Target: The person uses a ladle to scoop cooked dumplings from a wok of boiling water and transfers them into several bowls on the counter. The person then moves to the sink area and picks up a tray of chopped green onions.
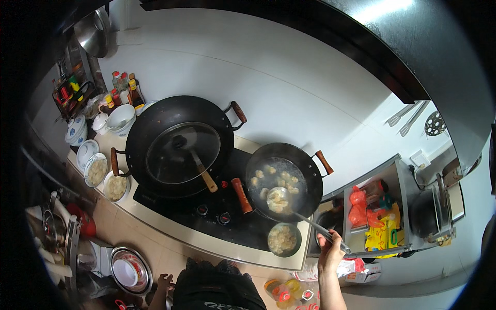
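Observation:
My right hand (pixel 331 248) grips the long metal handle of a ladle (pixel 306 220). The ladle's bowl is over the smaller wok (pixel 313 190), filled with pale dumpling-like pieces (pixel 278 205). More such pieces (pixel 286 180) float in the steaming liquid around it. Just below this wok, a bowl (pixel 298 241) heaped with similar food stands on the counter's front corner. My left hand (pixel 165 281) hangs low beside my body, fingers loosely bent and apart, with nothing visible in it.
A large wok (pixel 174 110) with a glass lid (pixel 166 159) and a wooden-handled utensil (pixel 203 174) occupies the cooktop's (pixel 248 232) left side. Two filled bowls (pixel 116 188) stand left of it. An open cabinet (pixel 399 209) is at right; oil bottles (pixel 285 290) stand on the floor.

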Tool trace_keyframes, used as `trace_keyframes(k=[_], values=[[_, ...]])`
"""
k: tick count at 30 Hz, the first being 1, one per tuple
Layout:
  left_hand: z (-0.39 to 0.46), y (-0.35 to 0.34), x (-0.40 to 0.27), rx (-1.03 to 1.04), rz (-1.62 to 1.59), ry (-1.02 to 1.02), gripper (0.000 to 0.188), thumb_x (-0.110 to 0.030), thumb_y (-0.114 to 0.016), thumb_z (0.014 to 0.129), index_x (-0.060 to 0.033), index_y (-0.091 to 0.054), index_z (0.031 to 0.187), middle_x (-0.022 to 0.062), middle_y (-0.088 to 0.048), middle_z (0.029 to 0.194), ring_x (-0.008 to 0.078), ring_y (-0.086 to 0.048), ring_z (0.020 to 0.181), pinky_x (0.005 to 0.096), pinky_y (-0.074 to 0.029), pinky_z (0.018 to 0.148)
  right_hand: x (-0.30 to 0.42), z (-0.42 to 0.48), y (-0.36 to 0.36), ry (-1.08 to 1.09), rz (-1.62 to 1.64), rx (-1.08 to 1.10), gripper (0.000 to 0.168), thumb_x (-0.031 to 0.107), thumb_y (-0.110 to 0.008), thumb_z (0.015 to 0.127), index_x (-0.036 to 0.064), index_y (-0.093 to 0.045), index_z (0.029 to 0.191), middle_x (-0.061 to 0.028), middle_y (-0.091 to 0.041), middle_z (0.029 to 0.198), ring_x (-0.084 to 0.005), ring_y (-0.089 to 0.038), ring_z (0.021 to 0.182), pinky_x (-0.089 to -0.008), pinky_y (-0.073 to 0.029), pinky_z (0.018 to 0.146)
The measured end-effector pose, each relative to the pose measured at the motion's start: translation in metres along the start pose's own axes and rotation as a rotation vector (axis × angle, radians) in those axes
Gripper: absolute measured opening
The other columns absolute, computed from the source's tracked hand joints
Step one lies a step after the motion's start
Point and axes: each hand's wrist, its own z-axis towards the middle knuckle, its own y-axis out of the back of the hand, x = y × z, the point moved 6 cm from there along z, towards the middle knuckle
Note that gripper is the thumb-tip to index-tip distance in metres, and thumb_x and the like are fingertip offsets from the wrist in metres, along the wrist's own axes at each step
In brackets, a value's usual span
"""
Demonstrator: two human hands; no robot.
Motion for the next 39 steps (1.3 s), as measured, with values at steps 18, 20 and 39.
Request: trace_keyframes(k=[18, 20, 39], values=[[-0.046, -0.010, 0.069, -0.190, 0.065, -0.097, 0.054, -0.020, -0.065, 0.076, 0.0033, -0.037, 0.116, 0.0185, -0.055, 0.079, 0.0274, -0.060, 0.055, 0.0355, -0.052, 0.044, 0.010, 0.029, 0.013, -0.164, 0.019, 0.020, 0.021, 0.011, -0.049, 0.083, -0.009, -0.052, 0.087, -0.0162, -0.060, 0.073, -0.0250, -0.063, 0.060, -0.0242, -0.054, 0.053], [-0.049, -0.009, 0.080, -0.197, 0.035, -0.096, 0.055, -0.020, -0.065, 0.076, 0.0039, -0.037, 0.116, 0.0184, -0.055, 0.079, 0.0274, -0.059, 0.055, 0.0360, -0.052, 0.045, 0.014, 0.027, 0.005, -0.099, -0.015, 0.084, 0.021, 0.011, -0.047, 0.084, -0.008, -0.053, 0.088, -0.0156, -0.059, 0.074, -0.0243, -0.063, 0.061, -0.0234, -0.054, 0.053], [-0.073, 0.014, 0.132, -0.309, -0.240, -0.072, 0.058, -0.021, -0.069, 0.073, -0.0019, -0.036, 0.116, 0.0178, -0.056, 0.081, 0.0261, -0.059, 0.055, 0.0343, -0.051, 0.046, 0.078, -0.011, -0.121, 0.180, -0.124, 0.303, 0.026, 0.018, -0.045, 0.088, -0.007, -0.052, 0.093, -0.0129, -0.058, 0.082, -0.0185, -0.060, 0.060, -0.0251, -0.053, 0.057]])
